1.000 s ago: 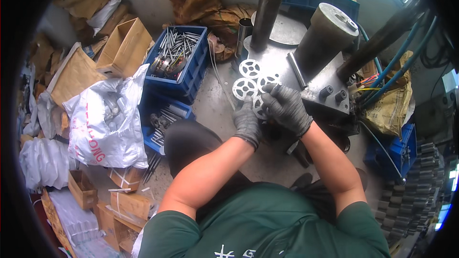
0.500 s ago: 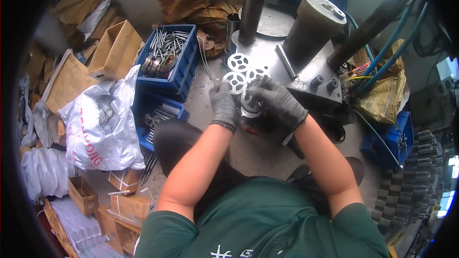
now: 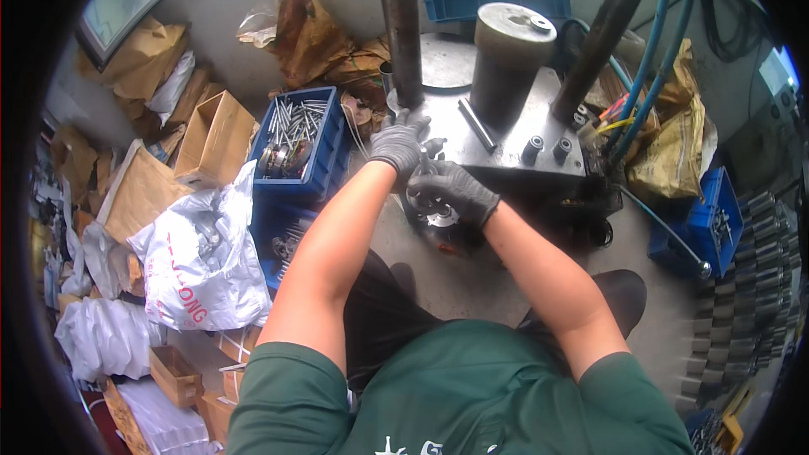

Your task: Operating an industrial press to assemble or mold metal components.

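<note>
My left hand (image 3: 396, 147), in a grey glove, reaches over the left edge of the metal machine plate (image 3: 527, 167) near a dark upright post (image 3: 399, 25). Its fingers stretch forward, apart; what lies under the palm is hidden. Close beside it, my right hand (image 3: 459, 190), in a dark glove, is closed, with thumb and fingers pinched at a small dark piece I cannot make out. Just below the right fingers shows part of a pale, spoked round metal disc (image 3: 440, 217). A small grey metal shape (image 3: 434, 147) sits between the two hands, too blurred to name.
A metal rod (image 3: 478, 125) lies on the plate before a thick cylinder (image 3: 506, 59). Left stand a blue crate of metal rods (image 3: 333, 147) and a white sack (image 3: 206, 261). Blue hoses (image 3: 666, 59) hang right, above another blue bin (image 3: 716, 219). Stacked metal parts (image 3: 742, 303) line the right.
My left hand has moved forward toward the post and its fingers have stretched out. The spoked discs seen on the plate earlier are mostly out of sight now. The whole view has shifted.
</note>
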### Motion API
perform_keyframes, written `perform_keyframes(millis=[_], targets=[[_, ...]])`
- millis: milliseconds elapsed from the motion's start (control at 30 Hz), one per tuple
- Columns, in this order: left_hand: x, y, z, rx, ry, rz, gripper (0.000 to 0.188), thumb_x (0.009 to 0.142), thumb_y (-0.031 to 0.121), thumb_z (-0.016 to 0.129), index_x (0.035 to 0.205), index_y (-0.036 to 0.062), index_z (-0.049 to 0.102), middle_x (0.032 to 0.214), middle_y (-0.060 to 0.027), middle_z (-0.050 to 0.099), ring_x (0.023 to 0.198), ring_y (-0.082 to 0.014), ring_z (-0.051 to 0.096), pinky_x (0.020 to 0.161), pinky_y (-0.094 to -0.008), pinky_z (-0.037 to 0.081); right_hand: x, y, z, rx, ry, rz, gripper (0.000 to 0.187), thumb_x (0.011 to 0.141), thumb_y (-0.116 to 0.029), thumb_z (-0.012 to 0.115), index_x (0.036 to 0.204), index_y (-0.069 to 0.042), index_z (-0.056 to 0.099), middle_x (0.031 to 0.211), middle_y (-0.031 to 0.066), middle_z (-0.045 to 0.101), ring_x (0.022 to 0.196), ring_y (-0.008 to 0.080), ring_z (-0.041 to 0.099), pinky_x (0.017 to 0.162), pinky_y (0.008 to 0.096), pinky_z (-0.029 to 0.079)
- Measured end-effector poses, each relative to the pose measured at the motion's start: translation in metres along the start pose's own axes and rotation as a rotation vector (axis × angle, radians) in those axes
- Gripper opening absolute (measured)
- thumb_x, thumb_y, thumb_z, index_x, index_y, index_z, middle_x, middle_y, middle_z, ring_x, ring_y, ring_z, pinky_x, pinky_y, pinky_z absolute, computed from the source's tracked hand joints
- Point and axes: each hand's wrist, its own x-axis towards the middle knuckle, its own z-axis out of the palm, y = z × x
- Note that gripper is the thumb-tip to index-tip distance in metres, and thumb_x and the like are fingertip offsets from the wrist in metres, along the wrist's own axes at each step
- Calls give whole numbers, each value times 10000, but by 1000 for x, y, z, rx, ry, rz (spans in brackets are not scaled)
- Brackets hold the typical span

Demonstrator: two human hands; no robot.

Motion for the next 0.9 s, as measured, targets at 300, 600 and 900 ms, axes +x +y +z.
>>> perform_keyframes(millis=[300,600,900], targets=[[9,-7,6,7,28,5,814,896,742,634,1543,251,582,1682,-181,401,1532,-439,387,1248,-528,359,16,40,20,98,267,-257,172,909,-167,809,987,-51,708,744,-36,603,593,59,528,501,250,407],[-1,-6,-3,-108,62,26,789,870,658,692,1499,186,624,1587,-167,519,1430,-415,495,1202,-511,400,8,41,26,31,334,-253,203,917,-222,794,948,-48,695,774,-17,642,662,64,567,583,246,455],[-14,3,-3,7,250,94,808,856,657,671,1486,154,631,1615,-181,490,1445,-388,491,1204,-471,403,3,80,6,-239,294,-498,277,845,-269,868,916,-47,718,830,20,676,786,127,607,741,315,518]])
